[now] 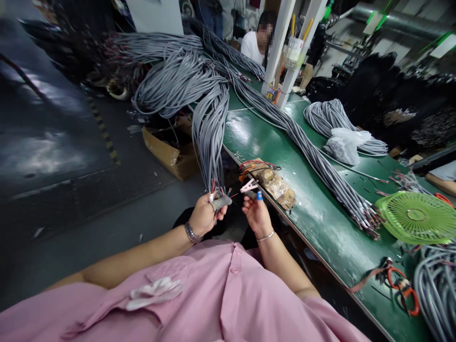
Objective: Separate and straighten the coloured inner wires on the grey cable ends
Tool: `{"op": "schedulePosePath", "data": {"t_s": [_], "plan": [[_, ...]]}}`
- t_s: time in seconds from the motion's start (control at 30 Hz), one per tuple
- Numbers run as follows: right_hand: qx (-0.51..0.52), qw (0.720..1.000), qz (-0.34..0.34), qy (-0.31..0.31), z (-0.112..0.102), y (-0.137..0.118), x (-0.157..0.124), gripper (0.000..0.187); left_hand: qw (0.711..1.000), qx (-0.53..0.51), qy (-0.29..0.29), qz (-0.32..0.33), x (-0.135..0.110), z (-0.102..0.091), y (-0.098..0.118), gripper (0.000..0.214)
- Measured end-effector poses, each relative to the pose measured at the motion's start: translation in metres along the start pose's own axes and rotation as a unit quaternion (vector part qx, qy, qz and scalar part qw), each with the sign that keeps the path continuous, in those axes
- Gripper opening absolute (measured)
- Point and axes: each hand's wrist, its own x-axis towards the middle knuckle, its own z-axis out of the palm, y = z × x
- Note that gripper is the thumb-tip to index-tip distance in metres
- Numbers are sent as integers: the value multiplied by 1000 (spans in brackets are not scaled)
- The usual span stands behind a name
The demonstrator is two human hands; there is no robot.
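My left hand (pixel 204 216) is closed around the stripped end of a hanging bundle of grey cables (pixel 210 137). Thin coloured wires (pixel 223 191) fan out above its thumb, which wears a grey cover. Just to the right, my right hand (pixel 257 216) is apart from the left, its fingers curled in and a blue cover on one fingertip. What those fingers hold, if anything, is too small to make out. A pale pink clip (pixel 249 185) sits just above them, beside a wrapped wooden block (pixel 276 186) at the table edge.
Long grey cable bundles (pixel 302 137) run across the green table (pixel 256 147). A green fan (pixel 416 214) and orange-handled scissors (pixel 409 297) lie to the right. An open cardboard box (pixel 167 156) stands on the floor. A person (pixel 252 47) sits behind the white posts; another's arm shows far right.
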Motion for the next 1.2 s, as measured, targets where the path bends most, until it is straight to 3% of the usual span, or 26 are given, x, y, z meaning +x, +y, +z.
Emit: {"op": "schedulePosePath", "data": {"t_s": [0.5,0.83,1.03,1.2], "plan": [[-27,1000,-8,7,-24,8,-27,27,1000,21,-3,-22,-3,-6,-25,23],[-63,997,-7,54,-49,14,-43,26,997,64,-15,-50,10,-5,-54,21],[-63,996,-13,58,-56,14,-44,26,990,69,-84,-87,4,-2,-44,27],[-64,996,-5,55,-54,18,-39,25,988,63,-103,-99,-2,-6,-33,30]]}}
